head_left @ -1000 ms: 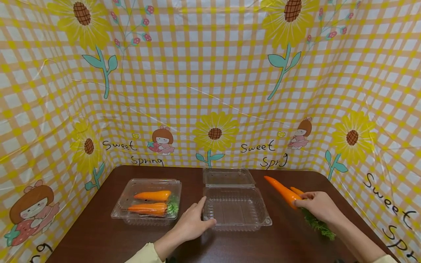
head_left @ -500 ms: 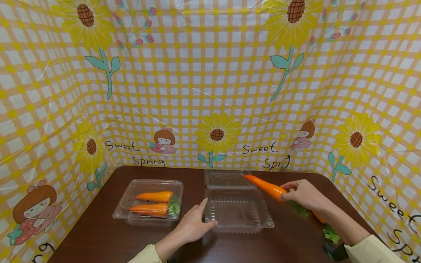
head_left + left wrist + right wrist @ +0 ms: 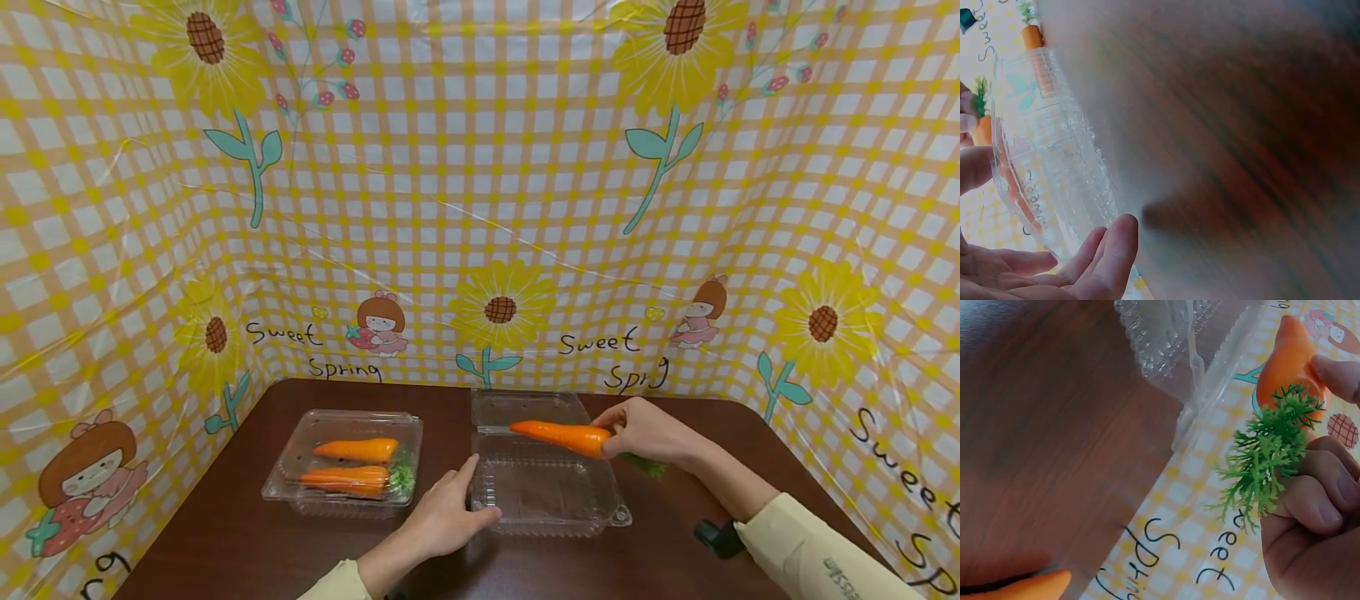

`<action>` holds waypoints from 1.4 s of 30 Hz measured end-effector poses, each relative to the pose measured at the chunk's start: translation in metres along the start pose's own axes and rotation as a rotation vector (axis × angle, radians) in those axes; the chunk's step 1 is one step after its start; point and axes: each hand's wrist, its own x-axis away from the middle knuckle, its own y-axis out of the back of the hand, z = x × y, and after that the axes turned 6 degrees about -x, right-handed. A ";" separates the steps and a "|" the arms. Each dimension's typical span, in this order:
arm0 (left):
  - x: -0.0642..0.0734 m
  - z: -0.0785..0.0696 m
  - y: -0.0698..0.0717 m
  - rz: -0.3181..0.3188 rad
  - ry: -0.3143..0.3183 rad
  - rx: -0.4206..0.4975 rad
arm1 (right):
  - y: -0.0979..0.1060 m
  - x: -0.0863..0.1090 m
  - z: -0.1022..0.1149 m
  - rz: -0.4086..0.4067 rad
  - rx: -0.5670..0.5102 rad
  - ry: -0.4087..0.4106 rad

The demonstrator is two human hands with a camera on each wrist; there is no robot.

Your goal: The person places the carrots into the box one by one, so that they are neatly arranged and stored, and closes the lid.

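My right hand (image 3: 647, 435) pinches an orange carrot (image 3: 558, 435) near its leafy end, tip pointing left, above the back part of an open clear plastic clamshell box (image 3: 551, 527). Green leaves (image 3: 1272, 447) hang below the fingers in the right wrist view. At the box's left side lies my left hand (image 3: 442, 517), thumb and fingers spread and touching its wall. The box's lid (image 3: 525, 410) is folded back behind it. In the left wrist view, another carrot (image 3: 1033, 37) with green leaves shows beyond the box; in the head view my right arm hides it.
To the left stands a closed clear clamshell box (image 3: 288, 446) with two carrots (image 3: 356, 451) inside. A dark brown table (image 3: 232, 533) carries everything, with a yellow checked cloth (image 3: 420, 242) rising on its back and sides. A black device (image 3: 717, 538) sits at my right cuff.
My right hand has lifted the carrot from the right side of the table and carried it left over the open box. My left hand stays at the box's left side.
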 end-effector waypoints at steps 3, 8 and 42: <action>0.000 0.000 0.000 0.003 0.001 0.005 | -0.004 -0.009 0.002 0.028 0.036 0.035; -0.001 0.000 0.000 0.005 0.004 0.008 | -0.014 -0.023 0.004 0.078 0.121 0.079; -0.002 0.002 -0.001 0.011 0.019 -0.007 | -0.080 -0.037 -0.003 -0.156 0.647 0.128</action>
